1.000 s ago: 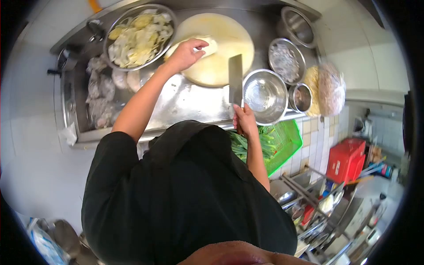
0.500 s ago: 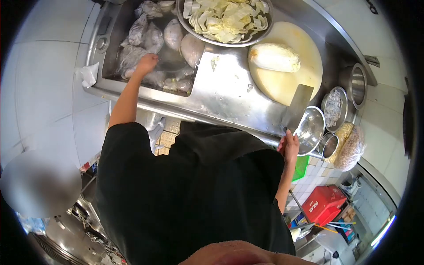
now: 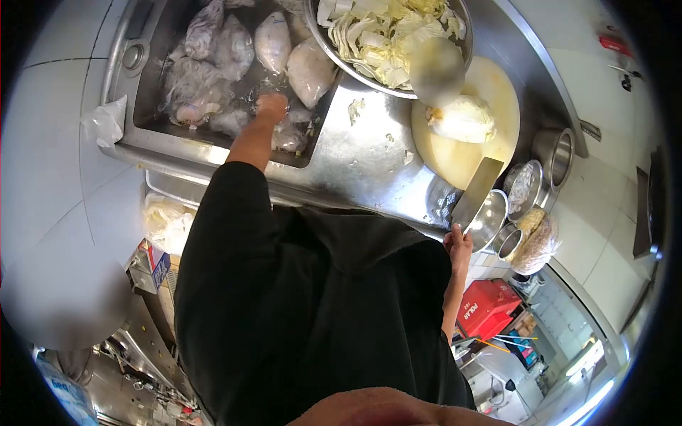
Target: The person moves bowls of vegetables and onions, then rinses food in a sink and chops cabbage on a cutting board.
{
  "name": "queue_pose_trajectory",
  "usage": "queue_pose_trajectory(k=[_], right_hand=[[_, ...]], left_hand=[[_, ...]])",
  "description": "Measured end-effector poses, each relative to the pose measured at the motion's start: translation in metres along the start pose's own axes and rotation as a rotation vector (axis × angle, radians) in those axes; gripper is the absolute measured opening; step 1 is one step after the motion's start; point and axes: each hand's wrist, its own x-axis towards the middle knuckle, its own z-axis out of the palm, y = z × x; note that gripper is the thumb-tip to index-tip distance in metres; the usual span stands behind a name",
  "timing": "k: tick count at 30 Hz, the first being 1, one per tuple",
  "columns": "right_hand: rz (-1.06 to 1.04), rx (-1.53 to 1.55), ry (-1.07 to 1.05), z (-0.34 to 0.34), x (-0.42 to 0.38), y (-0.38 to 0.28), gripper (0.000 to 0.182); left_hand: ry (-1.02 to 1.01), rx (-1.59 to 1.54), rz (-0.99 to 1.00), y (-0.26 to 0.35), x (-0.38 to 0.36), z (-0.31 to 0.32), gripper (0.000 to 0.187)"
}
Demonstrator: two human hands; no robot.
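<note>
My left hand is in the water of the steel sink, among bagged items; its fingers are hidden by water and splash. Bagged pieces lie just beyond it. At the right, my right hand is closed around the handle end of a cleaver, whose broad blade points away from me over the edge of a round cutting board. A whole napa cabbage lies on the board. Cut cabbage leaves fill a large metal bowl between sink and board.
Right of the board stand a metal colander, a bowl of pale pieces, a steel pot, a small cup and filled plastic bags. Cabbage scraps lie on the steel counter. A white bag sits at the sink's left corner.
My left hand has moved right relative to the sink's contents and down into the water, which now splashes. The view has shifted. My right hand still holds the cleaver.
</note>
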Motion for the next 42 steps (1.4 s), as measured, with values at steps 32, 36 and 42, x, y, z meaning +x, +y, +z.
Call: queue_pose_trajectory(k=[32,36,42], right_hand=[[-0.134,0.355,-0.119,-0.034,-0.018,0.043,0.033],[-0.186,0.401,-0.153,-0.041,-0.035,0.033,0.044],[-0.272,0.288,-0.17,-0.029,-0.02,0.0,0.053]], left_hand=[[0.564,0.144,0.441,0.362,-0.151,-0.247,0.108],[0.611,0.208,0.563,0.364,-0.173,-0.218,0.103],[0.498,0.224,0.48,0.381,-0.188,-0.216,0.092]])
